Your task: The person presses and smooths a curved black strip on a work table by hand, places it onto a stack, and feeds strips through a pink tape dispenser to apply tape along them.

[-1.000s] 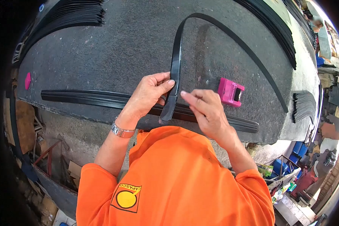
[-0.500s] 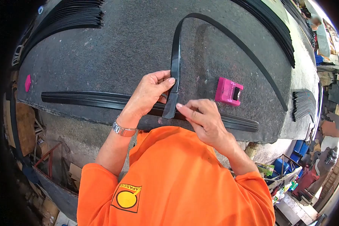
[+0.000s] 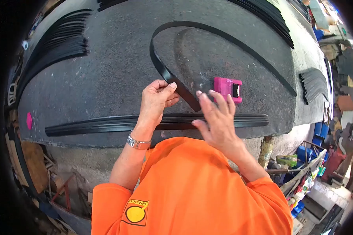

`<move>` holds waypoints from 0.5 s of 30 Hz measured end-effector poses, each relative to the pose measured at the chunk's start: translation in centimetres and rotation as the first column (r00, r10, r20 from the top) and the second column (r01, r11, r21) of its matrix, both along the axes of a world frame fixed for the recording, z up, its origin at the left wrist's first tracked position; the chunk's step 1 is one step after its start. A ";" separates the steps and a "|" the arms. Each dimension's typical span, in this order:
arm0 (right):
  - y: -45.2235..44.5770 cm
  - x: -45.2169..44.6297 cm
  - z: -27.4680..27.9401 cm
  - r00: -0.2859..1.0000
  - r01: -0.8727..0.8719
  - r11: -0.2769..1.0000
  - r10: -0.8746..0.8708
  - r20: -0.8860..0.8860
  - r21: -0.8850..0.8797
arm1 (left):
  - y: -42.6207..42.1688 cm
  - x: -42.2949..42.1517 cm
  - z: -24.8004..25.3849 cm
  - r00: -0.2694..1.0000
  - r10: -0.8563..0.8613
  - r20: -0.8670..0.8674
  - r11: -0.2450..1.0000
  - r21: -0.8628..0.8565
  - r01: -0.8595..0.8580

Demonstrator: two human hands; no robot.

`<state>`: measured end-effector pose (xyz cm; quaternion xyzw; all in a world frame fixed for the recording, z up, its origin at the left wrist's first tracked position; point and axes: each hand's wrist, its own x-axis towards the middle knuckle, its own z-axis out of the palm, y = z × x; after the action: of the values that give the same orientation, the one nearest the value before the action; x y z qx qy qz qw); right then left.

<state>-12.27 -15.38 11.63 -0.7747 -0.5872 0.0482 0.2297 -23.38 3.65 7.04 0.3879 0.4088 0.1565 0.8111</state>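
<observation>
Across the table (image 3: pixel 117 78), the strip (image 3: pixel 187 96) is now angled toward the right hand (image 3: pixel 219 121), whose fingers are spread. Thus, it seems pinched only by the left hand (image 3: pixel 154 101).

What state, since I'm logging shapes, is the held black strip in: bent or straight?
Bent: from the left hand, the black strip sweeps into a wide curve, then runs rightward over the dark table.
</observation>
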 end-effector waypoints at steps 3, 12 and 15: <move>1.6 -1.2 -0.9 0.999 0.008 1.000 -0.008 0.037 -0.010 | -0.5 1.0 -0.4 1.000 -0.003 0.027 1.000 -0.007 0.003; 2.4 0.5 -2.1 0.984 0.127 0.990 -0.116 0.138 -0.067 | -1.2 2.1 -0.7 0.998 -0.013 0.054 1.000 -0.018 0.014; 0.8 2.1 -1.9 0.965 0.209 0.977 -0.197 0.172 -0.051 | -1.2 2.3 -0.6 0.999 -0.007 0.045 1.000 -0.018 0.008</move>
<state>-10.18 -14.54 9.70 -0.8395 -0.5198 -0.0198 0.1569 -21.11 2.44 6.39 0.3786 0.3904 0.1584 0.8241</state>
